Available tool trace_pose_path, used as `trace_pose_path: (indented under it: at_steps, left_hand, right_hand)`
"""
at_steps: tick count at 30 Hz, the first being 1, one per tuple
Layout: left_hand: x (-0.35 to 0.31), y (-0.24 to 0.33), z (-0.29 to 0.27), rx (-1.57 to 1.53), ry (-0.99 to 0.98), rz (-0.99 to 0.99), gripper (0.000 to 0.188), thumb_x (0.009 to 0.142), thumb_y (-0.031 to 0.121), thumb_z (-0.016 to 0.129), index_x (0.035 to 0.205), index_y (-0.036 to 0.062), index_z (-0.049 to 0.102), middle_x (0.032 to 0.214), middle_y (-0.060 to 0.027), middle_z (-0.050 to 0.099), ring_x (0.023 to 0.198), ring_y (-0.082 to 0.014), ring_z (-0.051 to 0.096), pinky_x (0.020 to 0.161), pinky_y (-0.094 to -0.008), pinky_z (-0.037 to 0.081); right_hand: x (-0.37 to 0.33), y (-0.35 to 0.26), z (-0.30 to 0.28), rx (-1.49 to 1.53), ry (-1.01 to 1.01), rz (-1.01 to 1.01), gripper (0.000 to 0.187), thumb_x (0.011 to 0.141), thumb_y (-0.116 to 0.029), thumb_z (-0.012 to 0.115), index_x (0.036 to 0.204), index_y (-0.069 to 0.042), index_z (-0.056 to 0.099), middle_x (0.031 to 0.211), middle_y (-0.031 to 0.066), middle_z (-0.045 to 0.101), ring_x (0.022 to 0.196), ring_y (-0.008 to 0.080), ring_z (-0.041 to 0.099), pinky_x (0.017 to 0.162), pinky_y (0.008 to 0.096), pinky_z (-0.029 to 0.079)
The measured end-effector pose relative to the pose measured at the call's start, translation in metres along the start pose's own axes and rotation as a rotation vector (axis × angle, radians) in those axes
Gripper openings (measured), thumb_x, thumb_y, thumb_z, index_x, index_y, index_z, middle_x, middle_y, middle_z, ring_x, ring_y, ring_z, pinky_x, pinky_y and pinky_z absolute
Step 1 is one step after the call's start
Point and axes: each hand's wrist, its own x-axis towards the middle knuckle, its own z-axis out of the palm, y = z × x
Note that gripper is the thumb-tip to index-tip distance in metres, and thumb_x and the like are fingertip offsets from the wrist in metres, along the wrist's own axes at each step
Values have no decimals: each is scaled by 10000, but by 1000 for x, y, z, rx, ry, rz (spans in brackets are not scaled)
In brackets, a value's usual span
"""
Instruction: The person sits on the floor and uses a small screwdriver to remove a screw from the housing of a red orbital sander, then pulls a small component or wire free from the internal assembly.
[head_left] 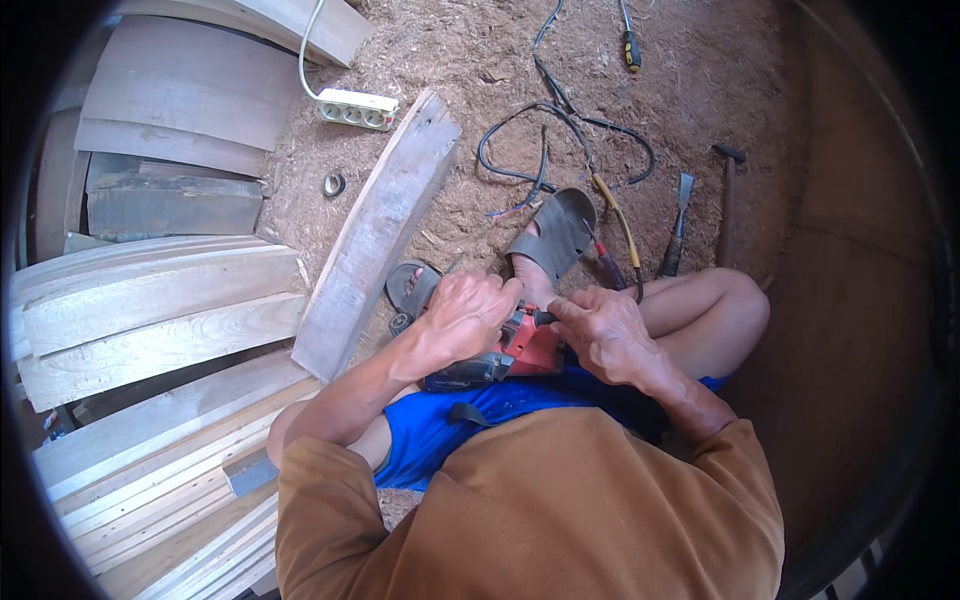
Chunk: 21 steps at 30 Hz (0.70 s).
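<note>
A red and black power tool rests in my lap against blue shorts; it looks like an electric planer, though my hands cover part of it. My left hand is closed over the tool's upper left side, its fingers curled, and what they grip is hidden. On the other side, my right hand pinches at a short black sleeve that sticks out of the red housing. Just beyond my right hand lie a screwdriver with a red handle and a black cord with a yellow-wrapped stretch.
A thick wooden beam lies left of my feet, with stacked boards farther left. A white power strip and tape roll sit on shavings. A chisel, a hammer and another screwdriver lie right.
</note>
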Motion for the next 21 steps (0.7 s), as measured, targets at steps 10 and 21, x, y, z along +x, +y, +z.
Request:
trace_pose_path:
  at_steps: [10, 21]
  left_hand:
    - [10, 7, -19, -47, -269, -43, 479, 699, 192, 813, 1122, 5, 687, 804, -203, 739, 793, -399, 749, 674, -531, 573]
    - [6, 7, 1, -22, -233, -81, 393, 696, 185, 809, 1035, 33, 679, 751, -207, 716, 761, -413, 743, 654, -528, 562]
  right_hand:
    - [2, 16, 6, 9, -39, -205, 245, 861, -128, 753, 1077, -32, 687, 830, 119, 625, 774, 349, 614, 659, 481, 495]
    - [3, 10, 9, 290, -109, 83, 162, 925, -82, 675, 1044, 28, 689, 844, 235, 668, 841, 455, 683, 750, 547, 530]
